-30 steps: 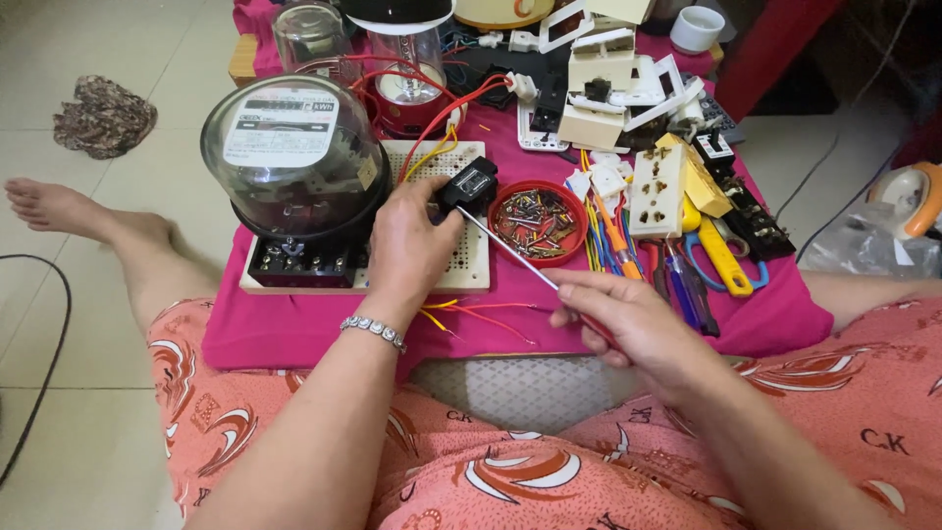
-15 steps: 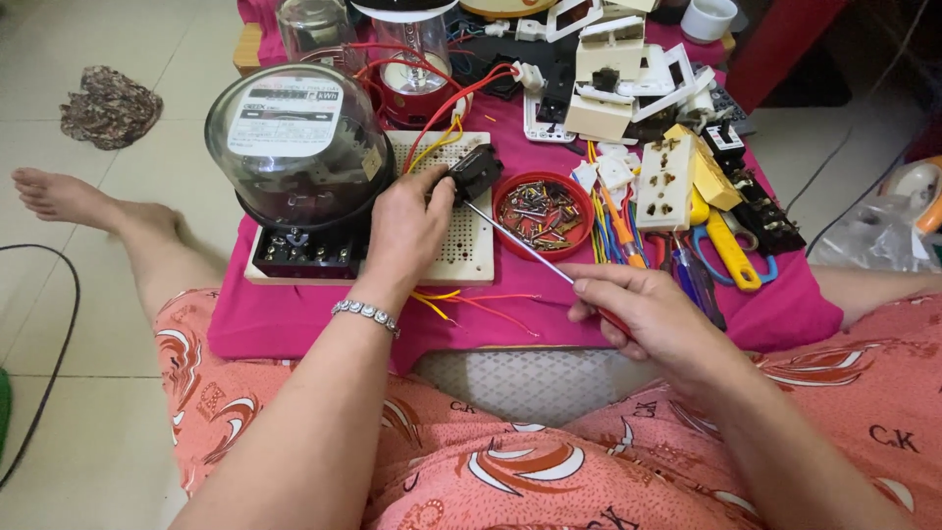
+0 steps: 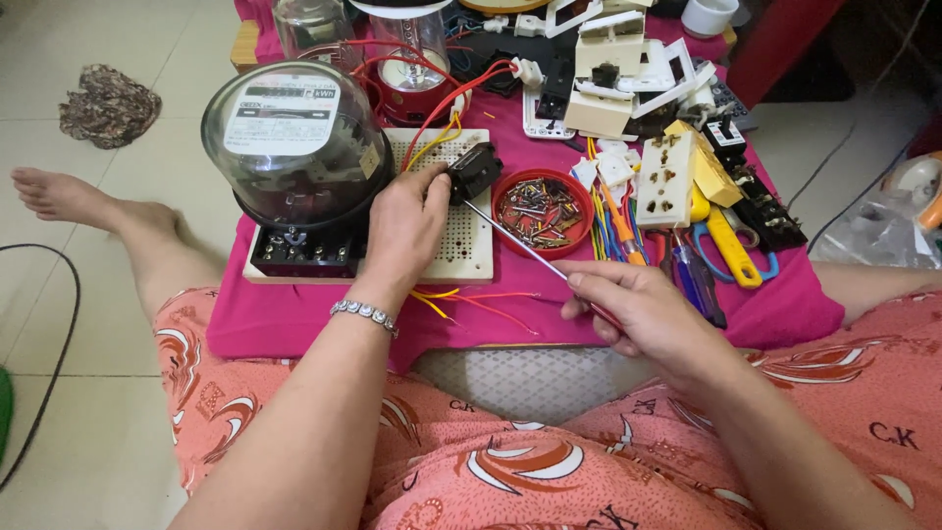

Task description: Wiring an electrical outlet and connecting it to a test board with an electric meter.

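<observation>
Black switch block is sitting on the white perforated board w/ left hand pinching it steady while right hand is gripping the screwdriver, so tip is prob. needing straight seating & slow turns.

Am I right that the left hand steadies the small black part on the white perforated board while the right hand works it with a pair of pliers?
Not quite. The left hand does steady the small black part on the white perforated board, but the right hand holds a screwdriver, not pliers, with its tip at the part. The head view shows it.
</observation>
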